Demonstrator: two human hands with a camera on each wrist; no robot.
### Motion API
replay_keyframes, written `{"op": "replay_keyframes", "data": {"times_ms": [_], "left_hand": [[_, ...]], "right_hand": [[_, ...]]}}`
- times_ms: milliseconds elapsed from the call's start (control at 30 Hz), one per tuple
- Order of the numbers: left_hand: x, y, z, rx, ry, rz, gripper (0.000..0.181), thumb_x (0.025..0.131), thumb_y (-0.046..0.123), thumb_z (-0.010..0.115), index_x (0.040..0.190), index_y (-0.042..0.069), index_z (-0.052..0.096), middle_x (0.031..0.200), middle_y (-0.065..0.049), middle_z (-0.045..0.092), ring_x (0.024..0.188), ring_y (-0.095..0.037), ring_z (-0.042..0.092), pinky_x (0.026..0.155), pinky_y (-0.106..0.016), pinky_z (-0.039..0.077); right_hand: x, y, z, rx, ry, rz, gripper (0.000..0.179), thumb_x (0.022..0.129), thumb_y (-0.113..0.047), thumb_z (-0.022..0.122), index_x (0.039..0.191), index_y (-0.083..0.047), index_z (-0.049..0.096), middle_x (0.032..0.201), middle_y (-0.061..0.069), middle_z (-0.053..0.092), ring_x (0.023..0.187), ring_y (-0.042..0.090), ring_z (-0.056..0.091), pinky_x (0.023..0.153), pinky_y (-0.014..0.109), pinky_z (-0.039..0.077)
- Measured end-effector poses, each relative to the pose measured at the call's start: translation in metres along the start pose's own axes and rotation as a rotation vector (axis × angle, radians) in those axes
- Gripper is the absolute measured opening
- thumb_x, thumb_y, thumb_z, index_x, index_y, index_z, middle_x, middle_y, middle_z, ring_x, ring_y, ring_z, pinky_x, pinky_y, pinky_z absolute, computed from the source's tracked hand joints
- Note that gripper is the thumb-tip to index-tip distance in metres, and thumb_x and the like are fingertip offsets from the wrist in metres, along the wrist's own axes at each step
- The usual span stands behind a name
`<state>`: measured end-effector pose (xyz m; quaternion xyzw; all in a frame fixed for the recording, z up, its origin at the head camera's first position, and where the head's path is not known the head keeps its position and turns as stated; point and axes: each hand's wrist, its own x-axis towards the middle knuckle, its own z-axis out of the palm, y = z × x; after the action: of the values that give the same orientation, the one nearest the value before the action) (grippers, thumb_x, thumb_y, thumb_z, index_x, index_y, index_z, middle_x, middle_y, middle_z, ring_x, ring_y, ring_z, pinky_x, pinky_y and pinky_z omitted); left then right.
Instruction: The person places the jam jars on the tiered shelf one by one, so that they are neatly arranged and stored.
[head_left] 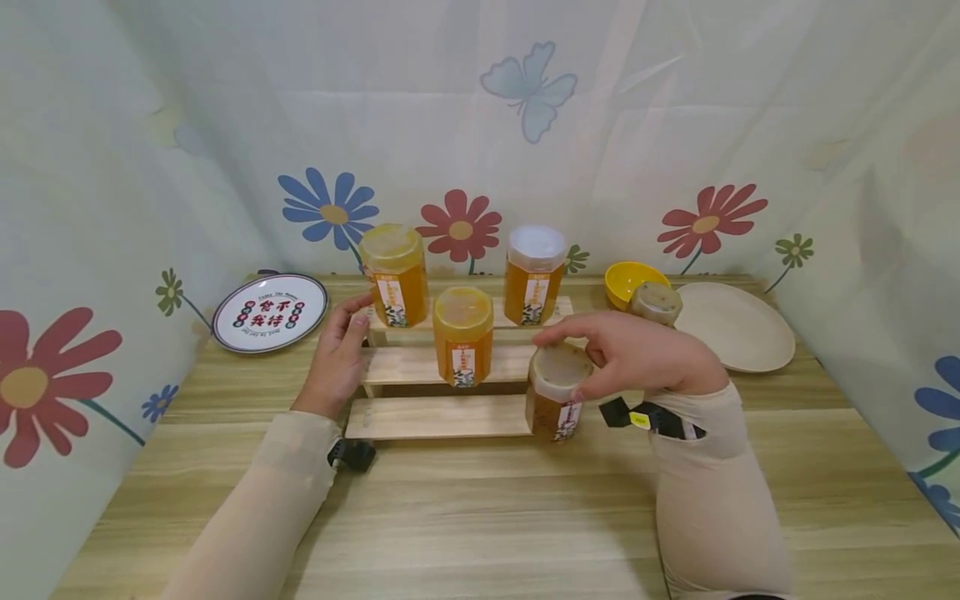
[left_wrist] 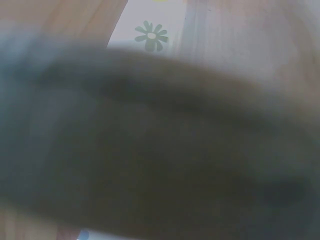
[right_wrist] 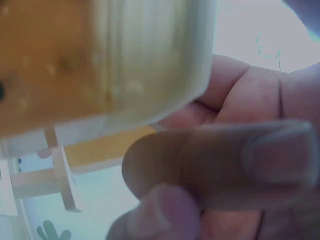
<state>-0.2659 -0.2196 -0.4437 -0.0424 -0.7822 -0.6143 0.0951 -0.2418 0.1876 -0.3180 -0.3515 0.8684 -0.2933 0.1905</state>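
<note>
A three-step wooden rack (head_left: 442, 417) stands on the table. My left hand (head_left: 335, 358) holds its left end near the top step; some of the fingers are hidden. My right hand (head_left: 637, 354) grips a honey jar (head_left: 553, 408) by its pale lid, thumb on the near side and fingers on the far side. That jar is at the right end of the lowest step; whether it rests there I cannot tell. In the right wrist view the jar (right_wrist: 50, 65) fills the upper left. Other honey jars stand on the top step, left (head_left: 396, 287) and right (head_left: 528, 292), and mid-rack (head_left: 465, 350).
Behind my right hand stands another lidded jar (head_left: 656, 302), partly hidden. A yellow bowl (head_left: 626, 275) and a beige plate (head_left: 750, 333) are at the back right. A white plate with red lettering (head_left: 270, 313) lies at the back left. A flowered curtain (head_left: 420, 108) encloses the table.
</note>
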Motion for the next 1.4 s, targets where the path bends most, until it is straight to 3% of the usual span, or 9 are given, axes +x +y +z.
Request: {"op": "replay_keyframes", "data": {"times_ms": [167, 467, 800, 1167, 1400], "left_hand": [[0.000, 0.002, 0.001, -0.002, -0.005, -0.005, 0.048, 0.117, 0.032, 0.035, 0.158, 0.008, 0.040, 0.166, -0.008, 0.038, 0.144, -0.032, 0.041, 0.125, -0.050, 0.028], [0.001, -0.001, 0.002, 0.001, 0.000, 0.007, 0.048, 0.116, 0.032, 0.036, 0.157, 0.008, 0.041, 0.166, -0.008, 0.039, 0.144, -0.033, 0.042, 0.124, -0.050, 0.028], [0.001, 0.000, 0.001, 0.001, 0.000, 0.007, 0.047, 0.116, 0.033, 0.035, 0.157, 0.008, 0.041, 0.165, -0.009, 0.039, 0.144, -0.033, 0.042, 0.125, -0.050, 0.028], [0.002, 0.000, 0.001, -0.001, -0.006, 0.009, 0.049, 0.116, 0.033, 0.035, 0.158, 0.007, 0.040, 0.166, -0.009, 0.038, 0.143, -0.033, 0.042, 0.123, -0.051, 0.028], [0.001, -0.001, 0.001, -0.014, -0.004, 0.004, 0.048, 0.116, 0.032, 0.036, 0.157, 0.008, 0.041, 0.166, -0.008, 0.038, 0.145, -0.032, 0.041, 0.125, -0.051, 0.027]], "right_hand": [[0.000, 0.010, -0.003, 0.085, -0.017, 0.000, 0.072, 0.084, -0.024, 0.091, 0.149, -0.017, 0.061, 0.147, 0.004, 0.058, 0.087, 0.027, 0.048, 0.071, 0.031, 0.044], [0.006, 0.002, 0.002, 0.036, 0.017, -0.011, 0.070, 0.081, -0.031, 0.094, 0.143, -0.017, 0.064, 0.141, 0.002, 0.064, 0.116, 0.023, 0.056, 0.099, 0.045, 0.050], [0.014, -0.011, 0.012, -0.044, 0.070, -0.053, 0.075, 0.079, -0.033, 0.095, 0.146, -0.014, 0.065, 0.148, 0.005, 0.061, 0.131, 0.026, 0.058, 0.107, 0.052, 0.051], [0.023, -0.028, 0.022, -0.088, 0.115, -0.030, 0.070, 0.077, -0.032, 0.096, 0.138, -0.013, 0.068, 0.138, 0.000, 0.069, 0.123, 0.022, 0.063, 0.106, 0.047, 0.053], [0.027, -0.034, 0.029, -0.101, 0.116, -0.076, 0.066, 0.079, -0.033, 0.095, 0.137, -0.014, 0.069, 0.137, -0.002, 0.069, 0.123, 0.020, 0.063, 0.106, 0.046, 0.053]]}}
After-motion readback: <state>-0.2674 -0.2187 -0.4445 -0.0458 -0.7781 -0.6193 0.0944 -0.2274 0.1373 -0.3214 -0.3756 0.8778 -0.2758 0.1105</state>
